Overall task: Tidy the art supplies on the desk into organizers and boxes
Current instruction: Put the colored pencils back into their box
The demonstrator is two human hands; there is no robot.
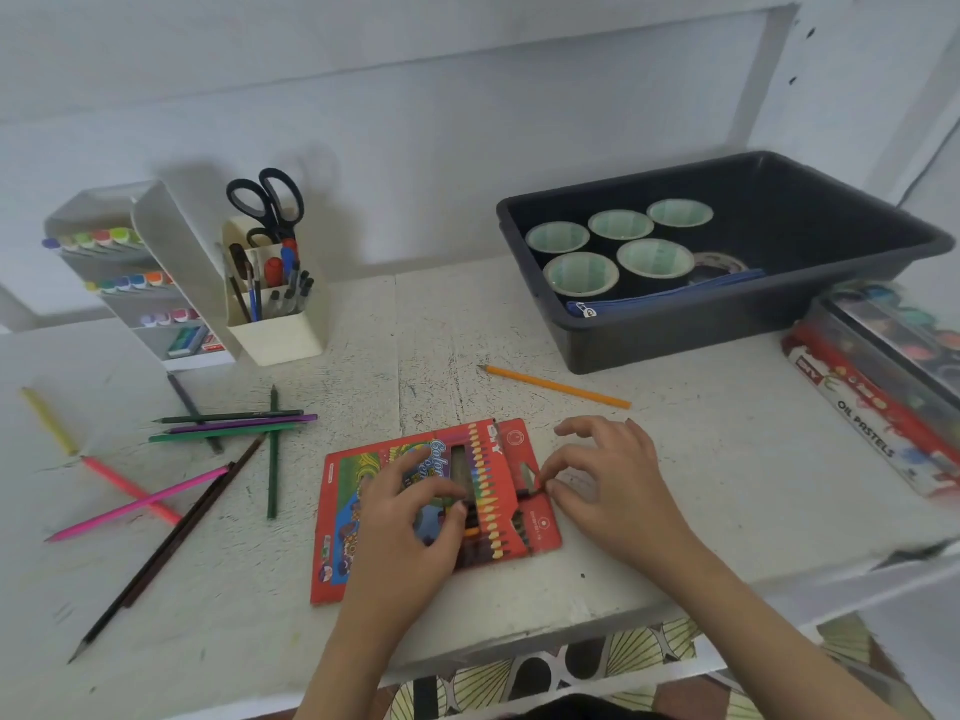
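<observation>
At the far left a rack [156,262] holds markers [98,239] in three rows, caps out so the colors show. Next to it a cup [275,335] keeps scissors [267,205] and pens [291,293] standing up, easy to grab. Loose pencils [228,431] lie on the desk [675,459] in front. I count ten, some crossed over each other, so they are not put away yet.

In the middle the box [353,511] lies flat with its flap [524,449] open to the right. The left hand [410,522] sits on top with bent fingers, thumb and finger pinching its front, I think to stop it sliding. The right hand [608,480] pinches at the flap's edge with thumb and first finger, the other fingers lifted. Maybe it has a pencil end; I cannot tell.

One orange pencil [556,387] lies alone just behind the box. At the back right a tub [727,330] holds five tape rolls [581,275] standing up, one more lying flat, and one blue pouch [649,298]. At the far right, pastels [872,433] sit under a clear paint case [898,335].
</observation>
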